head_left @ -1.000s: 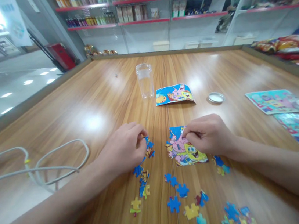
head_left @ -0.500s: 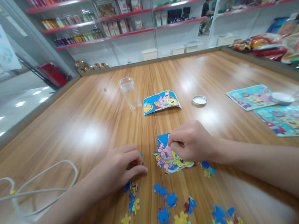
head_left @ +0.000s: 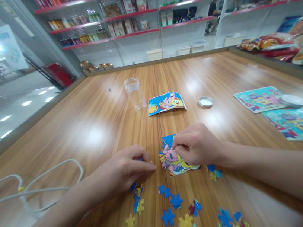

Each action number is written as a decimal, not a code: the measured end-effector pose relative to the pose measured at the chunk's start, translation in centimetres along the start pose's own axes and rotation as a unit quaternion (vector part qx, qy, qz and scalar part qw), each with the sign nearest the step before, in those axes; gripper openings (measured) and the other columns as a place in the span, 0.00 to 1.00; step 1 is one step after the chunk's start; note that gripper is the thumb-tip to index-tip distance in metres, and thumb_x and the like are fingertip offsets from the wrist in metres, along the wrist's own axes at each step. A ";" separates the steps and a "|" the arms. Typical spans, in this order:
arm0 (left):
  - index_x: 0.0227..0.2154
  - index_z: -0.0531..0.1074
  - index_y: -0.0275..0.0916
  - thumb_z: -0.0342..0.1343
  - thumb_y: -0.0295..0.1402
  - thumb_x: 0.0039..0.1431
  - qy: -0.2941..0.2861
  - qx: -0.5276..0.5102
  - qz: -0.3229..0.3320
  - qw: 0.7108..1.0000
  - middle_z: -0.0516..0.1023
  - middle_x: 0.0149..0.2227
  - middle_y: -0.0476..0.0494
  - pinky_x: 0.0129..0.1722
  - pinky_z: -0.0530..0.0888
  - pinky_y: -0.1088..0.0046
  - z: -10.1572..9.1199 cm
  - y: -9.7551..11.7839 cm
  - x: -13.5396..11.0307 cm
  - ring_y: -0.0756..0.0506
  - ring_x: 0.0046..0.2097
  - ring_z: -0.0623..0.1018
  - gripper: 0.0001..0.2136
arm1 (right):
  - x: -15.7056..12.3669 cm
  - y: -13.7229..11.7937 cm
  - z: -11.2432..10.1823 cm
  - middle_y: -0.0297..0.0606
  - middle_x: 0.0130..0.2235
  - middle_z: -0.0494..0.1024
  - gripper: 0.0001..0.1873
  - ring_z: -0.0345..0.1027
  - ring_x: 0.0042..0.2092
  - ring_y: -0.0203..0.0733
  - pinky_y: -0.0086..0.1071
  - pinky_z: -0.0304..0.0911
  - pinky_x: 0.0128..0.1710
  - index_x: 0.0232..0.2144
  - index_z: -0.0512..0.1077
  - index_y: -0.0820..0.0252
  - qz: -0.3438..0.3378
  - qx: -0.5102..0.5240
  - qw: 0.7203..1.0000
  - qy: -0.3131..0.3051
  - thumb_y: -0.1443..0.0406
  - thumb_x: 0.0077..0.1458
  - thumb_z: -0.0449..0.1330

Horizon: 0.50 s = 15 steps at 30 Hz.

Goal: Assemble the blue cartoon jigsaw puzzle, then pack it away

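Observation:
A partly joined jigsaw puzzle (head_left: 171,156) with pink and yellow cartoon figures lies on the wooden table. Over its right side rests my right hand (head_left: 199,144), fingers curled and closed; whatever they grip, if anything, is hidden. Just left of the puzzle, my left hand (head_left: 129,165) pinches a small puzzle piece (head_left: 152,162) between thumb and fingers, mostly covered by them. Loose pieces lie nearer me: a blue piece (head_left: 176,201), a yellow piece (head_left: 185,222), a yellow-green piece (head_left: 130,223) and a mixed cluster (head_left: 231,222) among them.
Beyond the puzzle lie a curved picture card (head_left: 166,103), a clear plastic jar (head_left: 135,95) and a round lid (head_left: 205,101). Two picture sheets (head_left: 301,122) with a white lid (head_left: 293,101) are at right. A white cable (head_left: 49,189) loops at left. Stocked shelves (head_left: 132,14) stand behind.
My left hand has shifted slightly right toward the puzzle, its thumb and finger now reaching further out with the piece. My right hand stays on the puzzle. The whole view has shifted slightly.

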State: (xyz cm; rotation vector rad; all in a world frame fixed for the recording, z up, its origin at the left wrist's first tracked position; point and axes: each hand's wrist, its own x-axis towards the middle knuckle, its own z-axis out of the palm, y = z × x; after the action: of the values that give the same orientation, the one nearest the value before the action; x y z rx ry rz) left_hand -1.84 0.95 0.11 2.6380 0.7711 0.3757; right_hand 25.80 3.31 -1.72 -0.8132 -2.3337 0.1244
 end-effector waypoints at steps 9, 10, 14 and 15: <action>0.45 0.75 0.40 0.59 0.34 0.65 -0.019 -0.021 -0.064 0.998 0.74 0.40 0.44 0.42 0.72 0.70 -0.3 0.7 0.5 0.46 0.42 0.75 0.09 | 0.0 0.0 0.0 0.32 0.19 0.74 0.12 0.63 0.21 0.31 0.29 0.48 0.23 0.20 0.75 0.61 -0.003 0.008 1.000 -0.009 0.70 0.50 0.54; 0.45 0.76 0.40 0.58 0.33 0.65 -0.021 -0.026 -0.064 0.997 0.73 0.40 0.44 0.42 0.72 0.70 -0.3 0.8 0.5 0.46 0.42 0.75 0.08 | 0.0 0.0 0.0 0.32 0.19 0.74 0.13 0.64 0.21 0.31 0.29 0.48 0.23 0.20 0.75 0.61 -0.004 0.009 1.000 -0.013 0.70 0.50 0.54; 0.41 0.76 0.39 0.56 0.31 0.66 -0.018 -0.043 -0.063 0.997 0.74 0.39 0.44 0.43 0.72 0.70 -0.1 1.1 0.8 0.46 0.43 0.74 0.05 | -0.1 -0.1 0.0 0.33 0.20 0.75 0.13 0.66 0.22 0.32 0.30 0.51 0.24 0.21 0.77 0.61 -0.008 0.010 1.000 -0.023 0.70 0.50 0.54; 0.41 0.75 0.39 0.56 0.30 0.66 -0.018 -0.048 -0.067 0.996 0.74 0.39 0.44 0.43 0.72 0.70 -0.1 1.2 0.8 0.46 0.43 0.74 0.05 | -0.1 -0.1 0.0 0.33 0.20 0.75 0.13 0.66 0.22 0.32 0.29 0.51 0.24 0.21 0.77 0.61 -0.008 0.010 1.000 -0.025 0.70 0.50 0.54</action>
State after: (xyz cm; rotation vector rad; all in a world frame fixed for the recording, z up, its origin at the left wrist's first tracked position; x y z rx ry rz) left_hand -0.68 0.52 0.80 2.4819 0.8892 0.3199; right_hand 25.83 3.18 -1.75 -0.7904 -2.3807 0.1635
